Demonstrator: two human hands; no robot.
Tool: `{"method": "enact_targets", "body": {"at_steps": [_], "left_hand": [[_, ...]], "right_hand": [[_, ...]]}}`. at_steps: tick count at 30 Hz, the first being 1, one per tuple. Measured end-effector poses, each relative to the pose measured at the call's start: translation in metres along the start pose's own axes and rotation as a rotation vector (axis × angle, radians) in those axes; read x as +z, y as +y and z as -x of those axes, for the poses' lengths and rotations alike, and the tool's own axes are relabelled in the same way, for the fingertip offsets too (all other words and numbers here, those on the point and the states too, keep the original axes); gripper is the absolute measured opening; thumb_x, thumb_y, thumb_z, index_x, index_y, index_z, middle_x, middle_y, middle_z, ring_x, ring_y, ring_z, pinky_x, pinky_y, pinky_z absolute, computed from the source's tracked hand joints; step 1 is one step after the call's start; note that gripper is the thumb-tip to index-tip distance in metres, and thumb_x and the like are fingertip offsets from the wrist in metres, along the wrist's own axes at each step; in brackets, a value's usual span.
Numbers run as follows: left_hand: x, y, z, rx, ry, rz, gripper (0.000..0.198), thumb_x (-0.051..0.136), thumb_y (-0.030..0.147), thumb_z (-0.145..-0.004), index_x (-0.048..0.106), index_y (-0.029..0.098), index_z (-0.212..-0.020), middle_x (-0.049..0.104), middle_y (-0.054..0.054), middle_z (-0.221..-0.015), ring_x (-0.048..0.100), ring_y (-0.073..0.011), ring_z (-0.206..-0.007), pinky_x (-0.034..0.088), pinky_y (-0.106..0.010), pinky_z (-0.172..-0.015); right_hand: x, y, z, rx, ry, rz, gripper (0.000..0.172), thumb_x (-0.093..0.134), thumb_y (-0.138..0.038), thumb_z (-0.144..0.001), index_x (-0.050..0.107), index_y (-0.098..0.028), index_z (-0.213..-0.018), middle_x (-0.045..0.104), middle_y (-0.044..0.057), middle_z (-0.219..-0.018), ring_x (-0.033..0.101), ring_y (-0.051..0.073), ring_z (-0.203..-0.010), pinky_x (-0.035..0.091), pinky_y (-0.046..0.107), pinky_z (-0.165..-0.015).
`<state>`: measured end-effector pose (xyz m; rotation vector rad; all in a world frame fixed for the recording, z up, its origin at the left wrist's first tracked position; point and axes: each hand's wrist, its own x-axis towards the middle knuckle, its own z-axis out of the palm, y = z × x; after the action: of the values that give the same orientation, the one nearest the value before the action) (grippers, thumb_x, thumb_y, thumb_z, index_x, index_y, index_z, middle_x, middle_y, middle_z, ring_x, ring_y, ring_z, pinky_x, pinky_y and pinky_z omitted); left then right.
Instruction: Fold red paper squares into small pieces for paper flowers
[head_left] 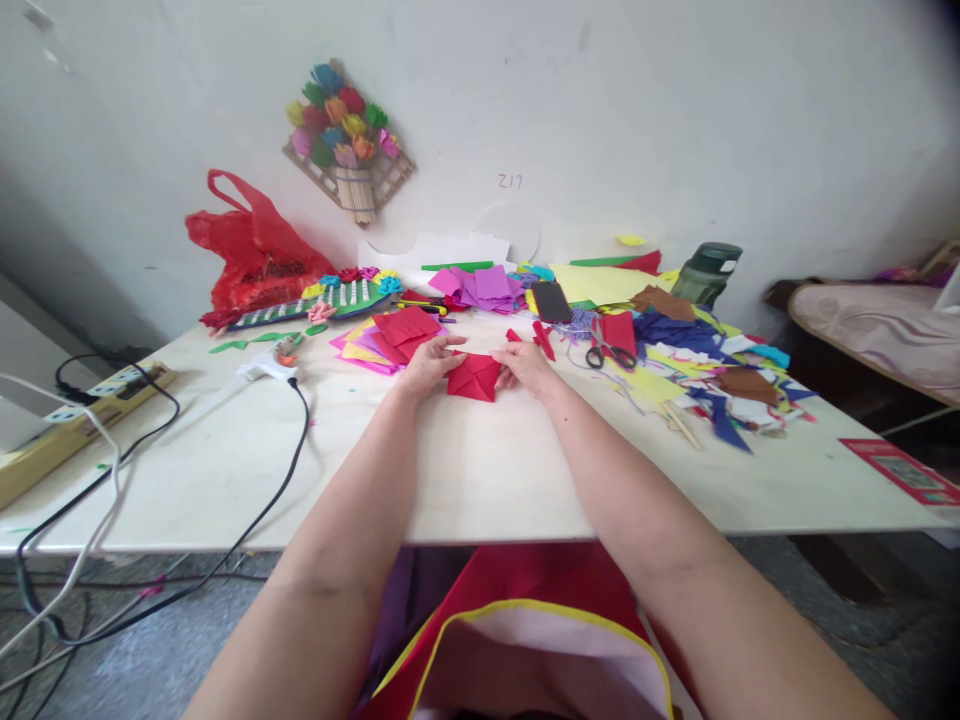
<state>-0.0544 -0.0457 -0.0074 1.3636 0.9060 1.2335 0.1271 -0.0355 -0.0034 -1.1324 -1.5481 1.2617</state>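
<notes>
A small red square of paper (474,380), with creases across its face, is held near the middle of the table between both hands. My left hand (432,368) pinches its upper left edge, thumb and fingers closed. On the opposite side, my right hand (528,368) grips the right edge with closed fingers. Just behind the left hand lies a stack of red, yellow and pink paper squares (397,335). Narrow red rolled pieces (544,340) rest beyond the right hand, and black-handled scissors (609,355) lie to its right.
At left are a white glue gun (268,368) with a black cord and a power strip (82,415). A red plastic bag (259,250) stands at the back left. Coloured scraps (720,370), a phone (551,302) and a dark green bottle (707,275) occupy the right side.
</notes>
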Motion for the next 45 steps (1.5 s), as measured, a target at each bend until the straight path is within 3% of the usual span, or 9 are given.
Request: {"method": "enact_targets", "body": {"at_steps": [4, 9, 14, 19, 24, 30, 38, 45], "left_hand": [[0.0013, 0.0012, 0.0004, -0.023, -0.016, 0.011, 0.054, 0.073, 0.026, -0.057, 0.054, 0.012, -0.105, 0.051, 0.006, -0.049, 0.05, -0.0066, -0.046, 0.036, -0.017, -0.045], [0.0018, 0.0002, 0.0003, -0.04, -0.048, 0.002, 0.057, 0.073, 0.028, -0.057, 0.053, 0.013, -0.108, 0.056, 0.004, -0.055, 0.053, -0.0074, -0.05, 0.039, -0.017, -0.049], [0.0011, -0.0025, -0.0006, -0.089, -0.046, 0.016, 0.051, 0.073, 0.028, -0.058, 0.056, 0.012, -0.103, 0.058, 0.002, -0.058, 0.055, -0.0081, -0.052, 0.041, -0.018, -0.05], [0.0012, -0.0031, 0.0006, -0.19, -0.062, 0.099, 0.035, 0.074, 0.024, -0.056, 0.06, 0.01, -0.084, 0.063, -0.003, -0.069, 0.059, -0.0109, -0.061, 0.046, -0.022, -0.058], [0.0008, -0.0017, 0.0018, -0.216, -0.09, 0.121, 0.026, 0.074, 0.022, -0.055, 0.058, 0.011, -0.072, 0.063, -0.003, -0.067, 0.058, -0.0106, -0.058, 0.047, -0.023, -0.057], [0.0033, 0.0, 0.0026, -0.213, -0.087, 0.109, 0.027, 0.075, 0.022, -0.054, 0.056, 0.011, -0.072, 0.062, -0.001, -0.064, 0.058, -0.0098, -0.056, 0.045, -0.021, -0.055], [0.0033, -0.0015, 0.0024, -0.199, -0.1, 0.109, 0.03, 0.076, 0.023, -0.052, 0.056, 0.01, -0.072, 0.063, -0.002, -0.066, 0.058, -0.0102, -0.057, 0.047, -0.022, -0.057], [0.0002, -0.002, 0.0017, -0.242, -0.121, 0.076, 0.032, 0.071, 0.034, -0.06, 0.057, 0.011, -0.076, 0.062, -0.003, -0.068, 0.058, -0.0096, -0.058, 0.046, -0.022, -0.057]], "right_hand": [[0.0004, -0.0027, 0.0023, -0.021, -0.017, 0.037, 0.033, 0.057, -0.047, -0.071, 0.049, -0.016, -0.061, 0.052, 0.0, -0.044, 0.049, 0.01, -0.034, 0.027, 0.019, -0.03], [0.0025, -0.0003, 0.0005, -0.186, 0.03, 0.143, 0.04, 0.059, -0.049, -0.066, 0.041, -0.018, -0.048, 0.031, -0.007, -0.04, 0.03, 0.005, -0.037, 0.023, 0.021, -0.039], [0.0036, 0.004, -0.003, -0.204, 0.043, 0.162, 0.035, 0.059, -0.046, -0.063, 0.046, -0.016, -0.049, 0.036, -0.006, -0.047, 0.032, 0.007, -0.047, 0.027, 0.023, -0.048], [0.004, 0.0039, -0.0033, -0.218, 0.041, 0.143, 0.029, 0.06, -0.042, -0.061, 0.05, -0.016, -0.051, 0.041, -0.005, -0.049, 0.036, 0.008, -0.05, 0.029, 0.023, -0.052], [0.0025, -0.0015, 0.0002, -0.214, 0.025, 0.152, 0.032, 0.059, -0.043, -0.061, 0.045, -0.016, -0.049, 0.036, -0.006, -0.048, 0.033, 0.008, -0.05, 0.027, 0.024, -0.053], [0.0027, -0.0044, 0.0019, -0.22, 0.02, 0.192, 0.039, 0.056, -0.046, -0.064, 0.034, -0.018, -0.047, 0.023, -0.007, -0.047, 0.025, 0.007, -0.049, 0.021, 0.024, -0.051], [0.0054, 0.0007, -0.0021, -0.21, 0.008, 0.184, 0.03, 0.06, -0.041, -0.058, 0.048, -0.015, -0.05, 0.038, -0.005, -0.05, 0.033, 0.008, -0.051, 0.026, 0.024, -0.052], [0.0063, 0.001, -0.0008, -0.263, 0.01, 0.21, 0.025, 0.057, -0.036, -0.06, 0.05, -0.015, -0.05, 0.037, -0.006, -0.049, 0.032, 0.008, -0.05, 0.027, 0.023, -0.052]]}}
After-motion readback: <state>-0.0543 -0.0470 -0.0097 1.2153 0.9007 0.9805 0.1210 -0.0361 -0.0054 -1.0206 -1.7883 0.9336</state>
